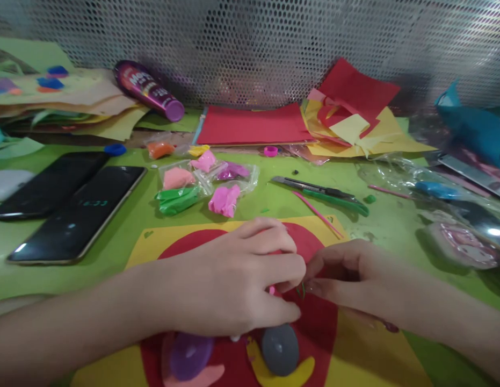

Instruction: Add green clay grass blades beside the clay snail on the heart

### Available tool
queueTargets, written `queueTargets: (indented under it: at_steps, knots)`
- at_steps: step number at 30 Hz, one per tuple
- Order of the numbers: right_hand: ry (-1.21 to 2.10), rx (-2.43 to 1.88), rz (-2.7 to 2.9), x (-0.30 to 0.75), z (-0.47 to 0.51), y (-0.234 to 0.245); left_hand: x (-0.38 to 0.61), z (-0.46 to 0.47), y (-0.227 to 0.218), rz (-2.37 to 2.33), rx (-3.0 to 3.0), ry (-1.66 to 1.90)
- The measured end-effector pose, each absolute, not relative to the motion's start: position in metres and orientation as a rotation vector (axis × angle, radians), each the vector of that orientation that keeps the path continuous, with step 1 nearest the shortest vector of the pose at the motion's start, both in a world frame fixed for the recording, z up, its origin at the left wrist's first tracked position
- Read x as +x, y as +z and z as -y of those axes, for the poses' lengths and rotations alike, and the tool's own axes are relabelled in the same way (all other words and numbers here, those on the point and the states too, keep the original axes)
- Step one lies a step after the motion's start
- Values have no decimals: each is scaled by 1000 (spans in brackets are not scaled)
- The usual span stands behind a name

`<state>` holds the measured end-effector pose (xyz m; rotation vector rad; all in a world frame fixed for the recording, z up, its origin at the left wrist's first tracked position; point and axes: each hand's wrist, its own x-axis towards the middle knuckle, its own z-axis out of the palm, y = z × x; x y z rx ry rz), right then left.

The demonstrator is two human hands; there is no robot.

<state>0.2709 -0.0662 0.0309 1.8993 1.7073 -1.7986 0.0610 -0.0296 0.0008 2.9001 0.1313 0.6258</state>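
My left hand [241,279] reaches across a red paper shape [322,322] on a yellow sheet [362,360]. Its fingers are bent, with a gap between thumb and index finger; pink clay shows under it. My right hand [354,279] pinches a thin green clay strand [301,291] between thumb and index finger, close to the left fingertips. Nearer to me on the red paper lie a purple disc [191,355] with pink clay around it and a grey disc [280,349] above a curved yellow clay strip [306,371]. What lies beneath my left palm is hidden.
Beyond the sheet lie a green-handled utility knife [326,193], a pink stick [319,215] and bagged clay [179,199]. Two phones [80,215] rest at left. A purple bottle [149,88], red paper [253,123] and paper scraps [358,97] line the perforated metal panel [250,48].
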Motion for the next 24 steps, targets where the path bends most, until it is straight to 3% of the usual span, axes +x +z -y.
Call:
queueTargets:
  at_steps: [15, 24]
  knots:
    - [-1885, 1898, -1673, 273, 67, 27, 59, 30, 0, -144, 2929, 528]
    - [-1746, 1904, -1803, 277, 70, 25, 60, 30, 1, -137, 2934, 518]
